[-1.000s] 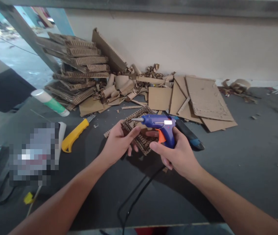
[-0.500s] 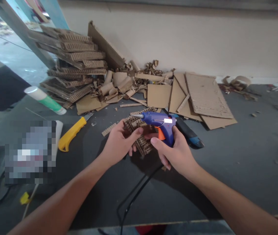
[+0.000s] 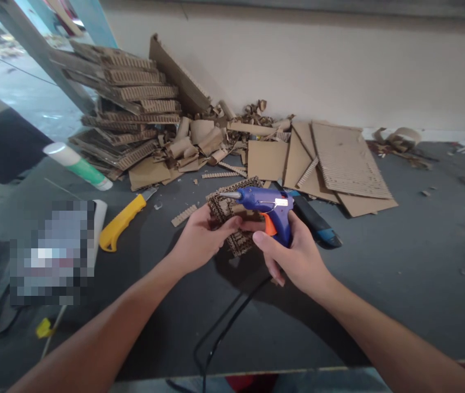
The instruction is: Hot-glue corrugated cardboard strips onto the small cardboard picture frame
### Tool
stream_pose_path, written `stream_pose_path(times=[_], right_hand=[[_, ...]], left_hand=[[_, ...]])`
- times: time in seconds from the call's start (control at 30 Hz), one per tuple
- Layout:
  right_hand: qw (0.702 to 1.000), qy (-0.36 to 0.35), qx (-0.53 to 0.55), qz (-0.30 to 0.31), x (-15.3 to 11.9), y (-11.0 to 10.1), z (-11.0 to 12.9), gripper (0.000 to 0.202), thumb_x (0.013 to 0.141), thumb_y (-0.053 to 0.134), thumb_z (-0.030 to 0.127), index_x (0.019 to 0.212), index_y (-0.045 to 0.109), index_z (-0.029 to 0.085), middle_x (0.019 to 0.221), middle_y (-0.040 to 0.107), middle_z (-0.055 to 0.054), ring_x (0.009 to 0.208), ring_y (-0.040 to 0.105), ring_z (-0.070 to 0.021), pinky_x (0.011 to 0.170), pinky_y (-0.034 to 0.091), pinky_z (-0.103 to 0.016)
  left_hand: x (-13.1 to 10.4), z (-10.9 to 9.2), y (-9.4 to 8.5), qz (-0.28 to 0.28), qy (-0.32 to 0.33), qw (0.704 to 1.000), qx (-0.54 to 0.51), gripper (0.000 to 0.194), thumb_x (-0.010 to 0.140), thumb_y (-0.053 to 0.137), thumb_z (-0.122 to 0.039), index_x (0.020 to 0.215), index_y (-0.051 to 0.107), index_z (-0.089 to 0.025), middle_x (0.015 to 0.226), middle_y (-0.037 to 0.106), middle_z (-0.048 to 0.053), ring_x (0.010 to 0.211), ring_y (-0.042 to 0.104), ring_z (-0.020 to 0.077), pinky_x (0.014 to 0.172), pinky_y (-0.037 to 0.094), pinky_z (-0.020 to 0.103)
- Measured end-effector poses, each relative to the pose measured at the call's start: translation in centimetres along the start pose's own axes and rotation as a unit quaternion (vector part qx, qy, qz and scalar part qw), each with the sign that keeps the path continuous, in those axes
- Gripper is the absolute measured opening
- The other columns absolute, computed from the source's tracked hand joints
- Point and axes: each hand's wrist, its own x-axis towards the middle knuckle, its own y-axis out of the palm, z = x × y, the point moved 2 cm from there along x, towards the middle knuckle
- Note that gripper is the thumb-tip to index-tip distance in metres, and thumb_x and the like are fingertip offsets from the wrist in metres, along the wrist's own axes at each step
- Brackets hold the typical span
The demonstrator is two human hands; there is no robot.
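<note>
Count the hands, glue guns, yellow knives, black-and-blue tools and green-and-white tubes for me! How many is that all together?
Hands: 2 (left hand, right hand)
Glue gun: 1, in the right hand
Yellow knife: 1
Black-and-blue tool: 1
Green-and-white tube: 1
Total: 6

Blue glue gun (image 3: 262, 198) horiz. over cardbd frame (image 3: 239, 242)

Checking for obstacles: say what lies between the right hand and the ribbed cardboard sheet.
Between the right hand and the ribbed sheet, the head view shows a black-and-blue tool, then plain cardboard.
</note>
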Motion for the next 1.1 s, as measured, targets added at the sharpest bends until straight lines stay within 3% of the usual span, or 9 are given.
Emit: stream_pose_path(times=[0.13, 0.3, 0.43, 0.57, 0.7, 0.9, 1.0, 1.1], right_hand=[[1.000, 0.016, -0.003, -0.005, 0.0, 0.0, 0.4, 0.047, 0.081, 0.072, 0.055, 0.103, 0.046, 0.023, 0.056, 0.062, 0.007, 0.029, 0.043, -0.0083, 0.029, 0.036, -0.021], [0.988, -0.069, -0.053, -0.129, 0.5, -1.6, 0.7, 0.043, 0.078, 0.076, 0.054, 0.091, 0.048, 0.024, 0.050, 0.049, 0.011, 0.032, 0.039, -0.0068, 0.032, 0.033, -0.021], [0.941, -0.125, -0.206, -0.236, 0.6, -3.3, 1.6, 0.043, 0.070, 0.082, 0.053, 0.076, 0.052, 0.023, 0.051, 0.051, 0.007, 0.040, 0.044, -0.0090, 0.040, 0.040, -0.024], [0.875, -0.173, -0.338, -0.300, 0.5, -4.3, 2.7, 0.035, 0.078, 0.070, 0.048, 0.064, 0.050, 0.023, 0.048, 0.048, 0.005, 0.042, 0.046, -0.0121, 0.044, 0.040, -0.027], [0.803, -0.249, -0.470, -0.271, 0.9, -4.3, 2.7, 0.030, 0.077, 0.067, 0.041, 0.062, 0.047, 0.024, 0.047, 0.049, 0.005, 0.041, 0.047, -0.0128, 0.047, 0.039, -0.028], [0.721, -0.262, -0.571, -0.293, 0.8, -4.0, 1.9, 0.029, 0.080, 0.065, 0.046, 0.090, 0.063, 0.019, 0.052, 0.058, 0.003, 0.044, 0.055, -0.0168, 0.048, 0.037, -0.028], [0.697, -0.285, -0.589, -0.295, 0.7, -3.5, 1.6, 0.030, 0.081, 0.064, 0.043, 0.095, 0.065, 0.017, 0.054, 0.061, 0.001, 0.045, 0.057, -0.0174, 0.049, 0.037, -0.028], [0.689, -0.305, -0.601, -0.267, 0.8, -3.0, 1.2, 0.022, 0.080, 0.062, 0.037, 0.089, 0.063, 0.016, 0.057, 0.064, -0.001, 0.047, 0.059, -0.0180, 0.050, 0.037, -0.028]], left_hand=[[0.1, 0.1, -0.1, -0.004, -0.004, 1.000, 0.001, 0.030, 0.079, 0.074, -0.047, 0.092, 0.069, -0.020, 0.048, 0.051, -0.005, 0.045, 0.048, 0.0112, 0.041, 0.040, 0.022], [0.3, 0.4, -0.5, -0.001, -0.028, 1.000, 0.008, 0.032, 0.082, 0.072, -0.048, 0.089, 0.060, -0.019, 0.053, 0.044, -0.007, 0.042, 0.038, 0.0062, 0.038, 0.029, 0.017], [0.7, 0.6, -1.4, -0.015, -0.008, 1.000, 0.022, 0.038, 0.083, 0.071, -0.050, 0.096, 0.060, -0.017, 0.061, 0.050, -0.005, 0.046, 0.038, 0.0056, 0.040, 0.030, 0.017], [1.0, 0.7, -2.2, -0.049, 0.035, 0.998, 0.018, 0.041, 0.079, 0.075, -0.052, 0.091, 0.059, -0.017, 0.062, 0.047, -0.005, 0.047, 0.036, 0.0062, 0.041, 0.029, 0.019], [1.2, 1.0, -2.4, -0.044, 0.035, 0.998, 0.004, 0.043, 0.079, 0.074, -0.054, 0.084, 0.053, -0.017, 0.058, 0.037, -0.008, 0.046, 0.029, 0.0052, 0.040, 0.025, 0.017], [1.2, 1.0, -2.1, -0.045, 0.020, 0.999, -0.010, 0.044, 0.080, 0.074, -0.055, 0.085, 0.050, -0.018, 0.058, 0.034, -0.009, 0.047, 0.027, 0.0042, 0.040, 0.024, 0.015], [1.2, 1.0, -2.0, -0.042, 0.002, 0.999, -0.025, 0.045, 0.078, 0.075, -0.055, 0.085, 0.049, -0.019, 0.057, 0.031, -0.010, 0.045, 0.026, 0.0035, 0.038, 0.023, 0.015], [1.1, 1.0, -1.8, -0.036, -0.016, 0.999, -0.032, 0.046, 0.077, 0.076, -0.055, 0.087, 0.049, -0.019, 0.056, 0.030, -0.011, 0.043, 0.025, 0.0031, 0.037, 0.022, 0.015]])
